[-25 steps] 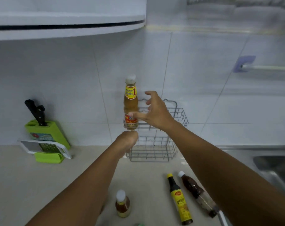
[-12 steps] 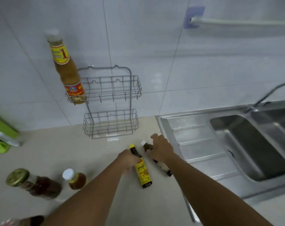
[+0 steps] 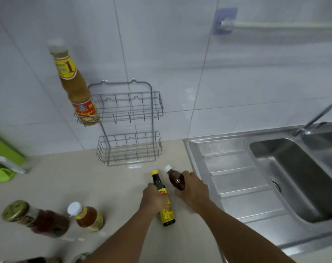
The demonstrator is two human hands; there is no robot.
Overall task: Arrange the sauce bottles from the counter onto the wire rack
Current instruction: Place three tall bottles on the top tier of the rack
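A two-tier wire rack (image 3: 152,103) hangs on the tiled wall. A tall orange sauce bottle (image 3: 76,88) stands at the left end of its upper basket; the lower basket (image 3: 129,147) holds nothing. On the counter, my left hand (image 3: 154,199) is closed around a dark bottle with a yellow cap and label (image 3: 162,198) that lies flat. Beside it, my right hand (image 3: 192,190) grips a brown bottle with a white cap (image 3: 175,178). A gold-lidded jar (image 3: 36,219) and a short white-capped bottle (image 3: 86,217) stand at the left.
A steel sink (image 3: 294,177) with a drainboard and a tap (image 3: 317,116) fills the right side. A green holder (image 3: 1,158) sits at the left edge. A towel rail (image 3: 275,25) is fixed to the wall. More bottles show partly at the bottom edge (image 3: 34,260).
A second ago both hands were at the rack by the tall orange bottle. They have come down to the counter and closed on the two lying bottles. My view has tilted down and right.
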